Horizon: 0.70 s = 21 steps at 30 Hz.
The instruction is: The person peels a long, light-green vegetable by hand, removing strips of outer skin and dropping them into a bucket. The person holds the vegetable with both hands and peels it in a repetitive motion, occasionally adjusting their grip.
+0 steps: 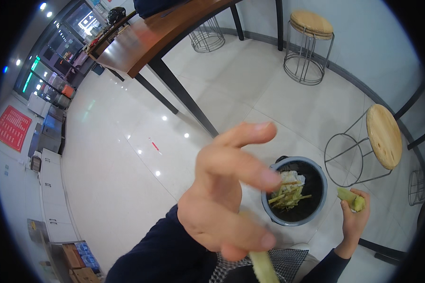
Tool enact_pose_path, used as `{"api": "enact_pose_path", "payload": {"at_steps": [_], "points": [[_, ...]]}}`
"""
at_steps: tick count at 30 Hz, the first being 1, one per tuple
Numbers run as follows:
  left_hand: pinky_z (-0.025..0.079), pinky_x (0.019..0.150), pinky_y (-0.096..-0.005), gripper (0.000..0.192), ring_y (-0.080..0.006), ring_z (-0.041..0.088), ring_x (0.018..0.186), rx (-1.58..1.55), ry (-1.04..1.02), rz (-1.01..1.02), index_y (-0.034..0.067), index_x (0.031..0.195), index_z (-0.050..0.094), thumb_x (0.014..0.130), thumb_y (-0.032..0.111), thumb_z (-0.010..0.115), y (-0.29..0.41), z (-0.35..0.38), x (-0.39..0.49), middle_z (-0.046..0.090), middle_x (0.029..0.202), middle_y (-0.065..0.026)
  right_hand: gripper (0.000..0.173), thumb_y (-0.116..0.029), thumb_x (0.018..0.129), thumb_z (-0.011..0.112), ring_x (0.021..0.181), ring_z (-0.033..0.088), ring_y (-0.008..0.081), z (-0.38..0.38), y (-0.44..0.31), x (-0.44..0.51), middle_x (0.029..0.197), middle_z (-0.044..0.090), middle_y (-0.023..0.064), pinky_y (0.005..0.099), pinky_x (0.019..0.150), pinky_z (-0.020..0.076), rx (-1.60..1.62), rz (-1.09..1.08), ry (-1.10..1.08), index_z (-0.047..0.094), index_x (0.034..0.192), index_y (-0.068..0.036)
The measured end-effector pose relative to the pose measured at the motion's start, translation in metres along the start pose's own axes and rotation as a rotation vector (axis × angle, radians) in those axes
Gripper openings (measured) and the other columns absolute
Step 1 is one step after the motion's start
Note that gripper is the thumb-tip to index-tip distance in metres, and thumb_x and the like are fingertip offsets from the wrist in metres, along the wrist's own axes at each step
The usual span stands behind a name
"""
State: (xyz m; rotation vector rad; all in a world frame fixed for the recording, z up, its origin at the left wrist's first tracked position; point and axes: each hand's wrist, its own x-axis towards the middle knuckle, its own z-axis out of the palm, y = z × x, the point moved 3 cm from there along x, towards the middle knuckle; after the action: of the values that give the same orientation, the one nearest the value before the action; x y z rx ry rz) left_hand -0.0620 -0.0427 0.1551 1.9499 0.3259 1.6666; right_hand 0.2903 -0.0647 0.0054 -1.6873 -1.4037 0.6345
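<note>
Close to the camera, my left hand (226,191) is blurred, with two upper fingers stretched out and apart. Its lower fingers curl around a pale green vegetable stalk (264,267), whose lower end hangs below the hand. My right hand (356,217), lower and to the right, grips a short green vegetable piece (347,195) between thumb and fingers. Between the hands, on the floor, stands a round bin (324,187) with a grey-blue rim and dark lining. Inside lie green and yellowish vegetable scraps (290,198) beside crumpled white material (297,177).
A stool with a round wooden seat (384,136) stands tilted in view beyond my right hand. Stacked stools (311,24) stand by the wall. A wooden table (145,39) with dark legs spans the top. A small red-and-white strip (154,145) lies on the tiled floor (102,177).
</note>
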Motion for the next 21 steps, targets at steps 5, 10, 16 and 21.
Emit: {"api": "enact_pose_path", "payload": {"at_steps": [5, 10, 16, 21], "points": [[0.006, 0.122, -0.0620, 0.026, -0.0325, 0.014, 0.150, 0.064, 0.192, 0.101, 0.030, 0.074, 0.068, 0.095, 0.044, 0.064, 0.017, -0.001, -0.013, 0.045, 0.132, 0.0062, 0.041, 0.003, 0.074, 0.075, 0.097, 0.062, 0.0208, 0.000, -0.002, -0.002, 0.107, 0.063, 0.0100, 0.0314, 0.089, 0.0491, -0.075, -0.046, 0.025, 0.059, 0.112, -0.001], [0.005, 0.122, -0.0627, 0.021, -0.0306, 0.011, 0.151, 0.082, 0.281, 0.119, 0.031, 0.074, 0.070, 0.093, 0.041, 0.069, 0.023, -0.004, -0.020, 0.046, 0.131, 0.0088, 0.041, 0.003, 0.074, 0.075, 0.094, 0.062, 0.0202, 0.003, -0.002, -0.004, 0.105, 0.063, 0.0091, 0.0304, 0.087, 0.0492, -0.040, -0.019, 0.021, 0.061, 0.112, -0.001], [0.004, 0.122, -0.0624, 0.021, -0.0290, 0.011, 0.151, 0.089, 0.296, 0.127, 0.031, 0.074, 0.070, 0.092, 0.040, 0.069, 0.024, -0.002, -0.021, 0.046, 0.130, 0.0093, 0.039, 0.003, 0.074, 0.075, 0.094, 0.061, 0.0188, 0.005, -0.004, -0.003, 0.103, 0.063, 0.0089, 0.0303, 0.087, 0.0492, 0.053, -0.040, 0.023, 0.062, 0.111, -0.001], [0.002, 0.122, -0.0620, 0.020, -0.0276, 0.013, 0.150, 0.021, 0.283, 0.179, 0.032, 0.074, 0.070, 0.093, 0.036, 0.068, 0.024, -0.003, -0.021, 0.046, 0.129, 0.0096, 0.038, 0.001, 0.077, 0.073, 0.096, 0.060, 0.0164, 0.003, -0.006, -0.003, 0.105, 0.061, 0.0079, 0.0290, 0.089, 0.0475, -0.034, -0.032, -0.002, 0.059, 0.113, -0.001]]}}
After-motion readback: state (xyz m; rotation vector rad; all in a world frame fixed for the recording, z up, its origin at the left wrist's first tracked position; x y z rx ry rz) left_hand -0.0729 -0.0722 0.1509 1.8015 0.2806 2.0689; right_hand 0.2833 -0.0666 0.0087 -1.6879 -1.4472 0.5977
